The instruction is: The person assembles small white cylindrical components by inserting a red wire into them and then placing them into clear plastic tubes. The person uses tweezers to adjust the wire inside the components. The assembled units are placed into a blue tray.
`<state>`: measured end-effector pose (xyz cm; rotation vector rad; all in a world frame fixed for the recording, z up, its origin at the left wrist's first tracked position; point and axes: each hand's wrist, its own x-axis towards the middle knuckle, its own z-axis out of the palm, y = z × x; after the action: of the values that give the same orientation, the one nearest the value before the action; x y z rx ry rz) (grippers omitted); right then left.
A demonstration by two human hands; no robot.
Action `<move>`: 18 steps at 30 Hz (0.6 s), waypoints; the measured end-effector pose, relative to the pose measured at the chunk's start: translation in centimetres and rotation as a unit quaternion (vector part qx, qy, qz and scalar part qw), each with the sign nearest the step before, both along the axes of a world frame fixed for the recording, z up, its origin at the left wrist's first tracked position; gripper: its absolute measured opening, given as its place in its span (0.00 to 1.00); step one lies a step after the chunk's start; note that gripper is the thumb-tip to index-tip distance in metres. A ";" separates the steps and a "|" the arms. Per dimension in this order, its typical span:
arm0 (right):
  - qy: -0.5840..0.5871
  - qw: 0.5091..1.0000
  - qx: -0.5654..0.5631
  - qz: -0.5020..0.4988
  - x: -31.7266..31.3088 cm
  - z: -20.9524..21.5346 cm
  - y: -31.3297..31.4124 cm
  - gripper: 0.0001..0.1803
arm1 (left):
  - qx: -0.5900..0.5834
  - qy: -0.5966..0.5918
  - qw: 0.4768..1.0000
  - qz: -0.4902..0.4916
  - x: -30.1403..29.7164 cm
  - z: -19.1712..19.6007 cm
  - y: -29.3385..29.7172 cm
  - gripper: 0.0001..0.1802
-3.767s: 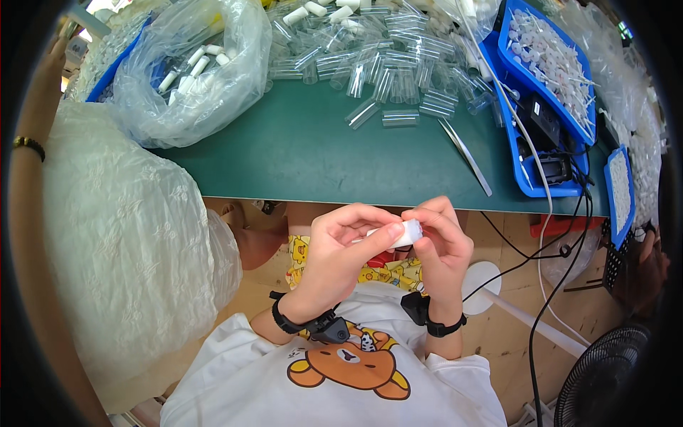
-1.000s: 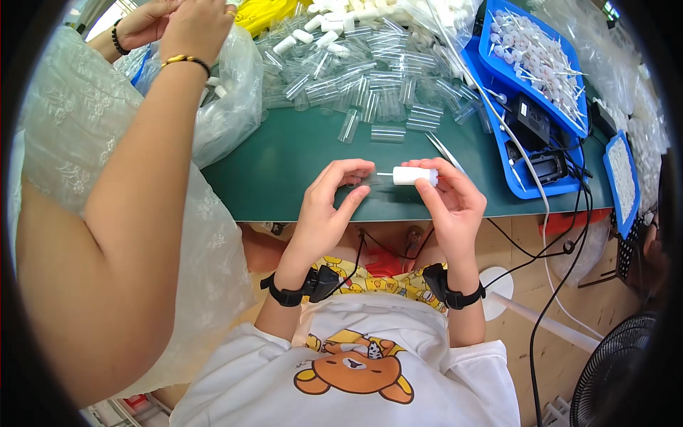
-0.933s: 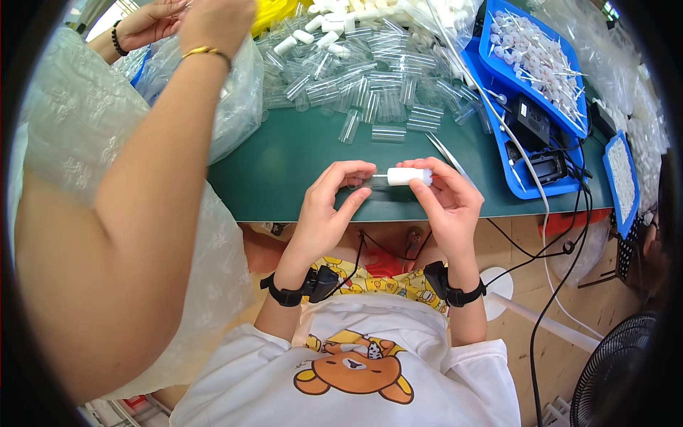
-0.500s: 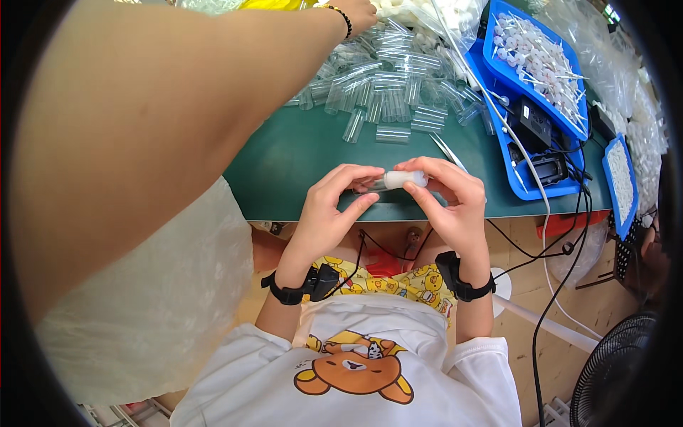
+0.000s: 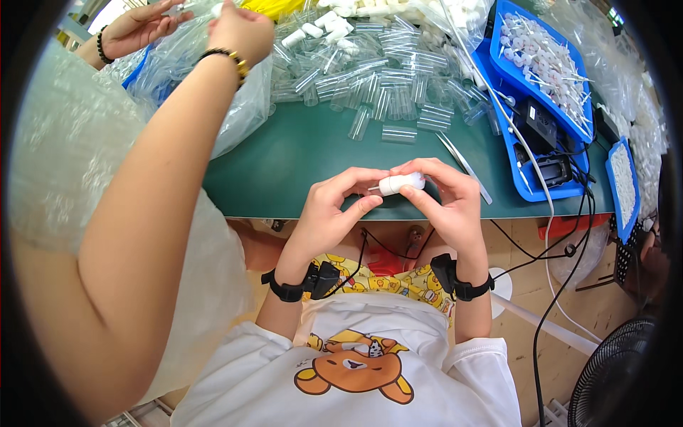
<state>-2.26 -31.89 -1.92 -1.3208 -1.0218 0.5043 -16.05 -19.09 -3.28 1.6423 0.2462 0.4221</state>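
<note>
Over the table's near edge, both hands meet on a small white cylindrical piece [image 5: 400, 184]. My right hand [image 5: 449, 193] pinches its right end between thumb and fingers. At the left end, the fingertips of my left hand [image 5: 336, 199] close around it, and a thin pale stem shows there between finger and thumb. Whether a clear tube surrounds the piece I cannot tell. Metal tweezers [image 5: 464, 166] lie just beyond my right hand. Farther back spreads a heap of clear tubes [image 5: 370, 82], the nearest single clear tube [image 5: 400, 134] lying sideways.
A blue tray [image 5: 523, 186] at the right holds a black device [image 5: 535, 125] and white stemmed pieces [image 5: 544, 60]. Cables cross its front. White cylinders [image 5: 334, 25] lie at the back. A co-worker's arm [image 5: 153, 185] reaches in from the left, beside plastic bags [image 5: 245, 107].
The co-worker's arm has swung left, uncovering plastic bags and both their hands. The white piece has shifted left between my hands, its clear part no longer distinct. My hands stay nearly in place.
</note>
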 end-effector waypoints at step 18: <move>0.247 0.965 -0.012 0.084 -1.7 0.3 1.7 0.17 | -0.077 -0.064 0.995 0.026 -0.3 -0.2 -0.4 0.15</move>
<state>-3.94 -30.14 -1.63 -1.0547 -0.7126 0.9249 -16.37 -19.53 -3.47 1.4552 0.2204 0.5338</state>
